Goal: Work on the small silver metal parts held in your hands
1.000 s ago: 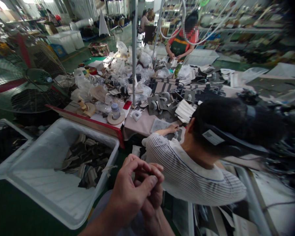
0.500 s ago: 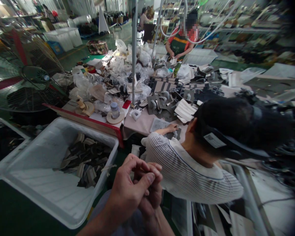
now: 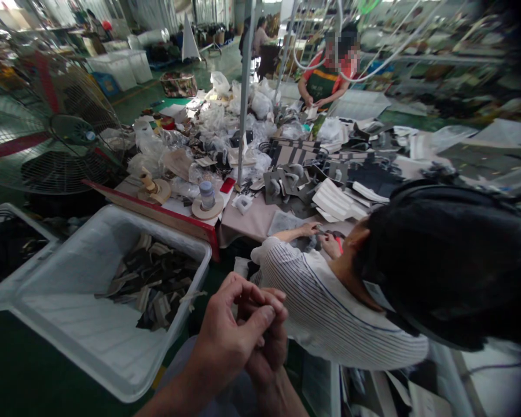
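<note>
My left hand (image 3: 230, 330) and my right hand (image 3: 269, 341) are pressed together at the bottom centre, in front of my body. Their fingers are curled and touch at the tips. Whatever lies between the fingertips, if anything, is too small or hidden to make out. Left of my hands stands a white plastic bin (image 3: 82, 347) with dark and pale cut pieces (image 3: 156, 284) heaped inside. Just to the right sits a co-worker in a striped shirt (image 3: 325, 313) and black cap, both hands over grey pieces at the table (image 3: 247, 223).
Plastic bags (image 3: 260, 104), a tape roll with a jar (image 3: 207, 197) and stacked pieces (image 3: 334, 200) cover much of the table. A metal pole (image 3: 245, 92) rises from it. A large fan (image 3: 72, 130) stands left. Another person (image 3: 323, 81) works across the table.
The view has shifted slightly. The co-worker's head has moved lower and nearer, and a second hand of theirs now shows by the pieces. My hands keep their pose.
</note>
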`<state>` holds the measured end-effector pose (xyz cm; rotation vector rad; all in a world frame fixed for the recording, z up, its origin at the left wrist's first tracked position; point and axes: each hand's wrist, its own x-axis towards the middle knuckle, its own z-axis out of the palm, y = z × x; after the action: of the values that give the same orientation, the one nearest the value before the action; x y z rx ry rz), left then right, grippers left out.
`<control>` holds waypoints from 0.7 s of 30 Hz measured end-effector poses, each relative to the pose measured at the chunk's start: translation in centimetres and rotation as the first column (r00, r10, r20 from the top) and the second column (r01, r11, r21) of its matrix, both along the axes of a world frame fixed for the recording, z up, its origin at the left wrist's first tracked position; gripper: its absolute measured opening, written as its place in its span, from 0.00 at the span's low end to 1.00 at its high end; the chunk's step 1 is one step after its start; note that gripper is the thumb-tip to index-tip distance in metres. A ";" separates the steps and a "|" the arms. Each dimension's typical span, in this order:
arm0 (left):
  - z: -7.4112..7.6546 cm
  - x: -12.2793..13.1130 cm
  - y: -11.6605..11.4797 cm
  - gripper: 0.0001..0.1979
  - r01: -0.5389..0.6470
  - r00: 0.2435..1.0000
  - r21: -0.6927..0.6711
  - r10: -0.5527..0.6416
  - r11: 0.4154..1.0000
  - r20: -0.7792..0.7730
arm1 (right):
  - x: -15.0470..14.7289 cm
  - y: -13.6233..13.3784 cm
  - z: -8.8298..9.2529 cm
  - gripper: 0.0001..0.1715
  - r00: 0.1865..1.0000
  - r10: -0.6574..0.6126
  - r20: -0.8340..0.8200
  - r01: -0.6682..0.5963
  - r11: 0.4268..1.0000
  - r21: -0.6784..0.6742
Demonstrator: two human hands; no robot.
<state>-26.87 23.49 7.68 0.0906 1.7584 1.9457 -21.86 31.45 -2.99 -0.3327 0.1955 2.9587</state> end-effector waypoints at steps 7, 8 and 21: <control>-1.3 0.0 0.1 0.17 0.031 0.999 -0.033 -0.032 0.999 -0.027 | -0.1 0.9 0.1 0.23 0.992 0.053 -0.117 -0.062 0.995 -0.075; -1.3 0.0 0.2 0.17 0.038 0.999 -0.042 -0.040 0.998 -0.034 | -0.1 1.1 0.1 0.23 0.989 0.062 -0.132 -0.074 0.993 -0.087; 1.4 0.1 1.5 0.31 -0.032 0.999 -0.025 0.033 0.999 0.026 | -0.9 2.4 2.2 0.26 0.999 0.019 0.042 -0.032 0.942 0.335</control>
<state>-26.74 24.95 9.12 0.0280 1.7769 1.9390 -22.75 33.83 -0.82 -0.3450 -0.3185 2.9337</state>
